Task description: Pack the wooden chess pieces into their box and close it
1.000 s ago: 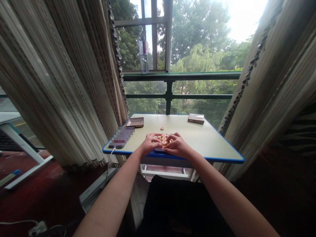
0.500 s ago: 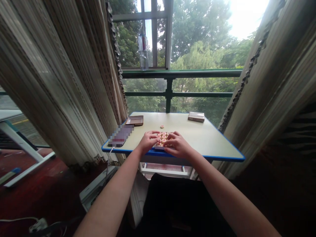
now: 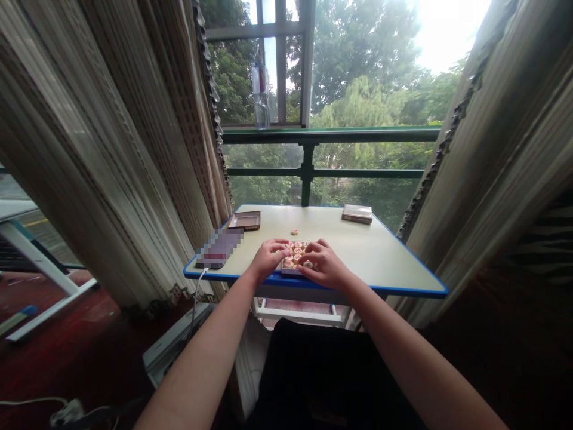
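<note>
A shallow box point(image 3: 290, 272) packed with round xiangqi pieces point(image 3: 298, 251) lies at the table's near edge between my hands. My left hand point(image 3: 268, 258) grips the box's left side, fingers along its far corner and thumb by the left pieces. Over the right part of the box, my right hand point(image 3: 326, 264) has its fingers bent and spread, fingertips on or just above the pieces, thumb low at the front rim. It hides the right-hand pieces. One loose xiangqi piece point(image 3: 294, 232) lies on the table just beyond the box.
An open brown box lid point(image 3: 245, 220) sits at the table's point(image 3: 380, 257) back left. A phone-like device point(image 3: 220, 248) with a white cable lies in front of it. A flat case point(image 3: 357, 213) is at the back right. Curtains point(image 3: 174, 149) hang on both sides, a railing point(image 3: 331, 136) behind.
My right fingers have shifted slightly over the pieces, showing a little more of them near the thumb. My left hand stays at the box's side. The view has tilted very slightly.
</note>
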A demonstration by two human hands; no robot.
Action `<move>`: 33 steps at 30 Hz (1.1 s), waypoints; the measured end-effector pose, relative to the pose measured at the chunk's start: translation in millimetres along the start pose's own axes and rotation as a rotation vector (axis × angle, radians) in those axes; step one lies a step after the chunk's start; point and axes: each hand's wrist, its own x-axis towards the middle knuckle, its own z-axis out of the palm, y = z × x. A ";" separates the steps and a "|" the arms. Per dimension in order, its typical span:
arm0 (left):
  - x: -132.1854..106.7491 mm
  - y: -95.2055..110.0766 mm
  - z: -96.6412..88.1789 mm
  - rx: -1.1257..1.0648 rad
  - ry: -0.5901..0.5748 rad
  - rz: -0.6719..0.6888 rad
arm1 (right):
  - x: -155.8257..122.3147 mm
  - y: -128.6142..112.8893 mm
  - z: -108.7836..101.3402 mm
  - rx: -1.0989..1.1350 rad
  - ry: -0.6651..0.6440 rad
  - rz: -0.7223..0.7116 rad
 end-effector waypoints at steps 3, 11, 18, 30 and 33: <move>6.6 -7.4 2.8 -0.057 0.087 -0.101 | 3.2 9.5 1.2 0.064 0.039 0.092; 29.3 -26.9 9.1 0.051 0.105 -0.240 | 41.6 58.5 -8.3 0.109 -0.101 0.446; 53.4 -45.7 12.2 0.307 0.032 -0.181 | 74.0 98.3 9.9 0.033 -0.191 0.601; 122.0 -80.0 11.5 0.565 -0.028 -0.108 | 91.7 119.7 33.1 0.103 -0.282 0.448; 135.2 -83.5 19.8 0.525 -0.027 -0.110 | 86.0 125.3 32.3 0.204 -0.297 0.438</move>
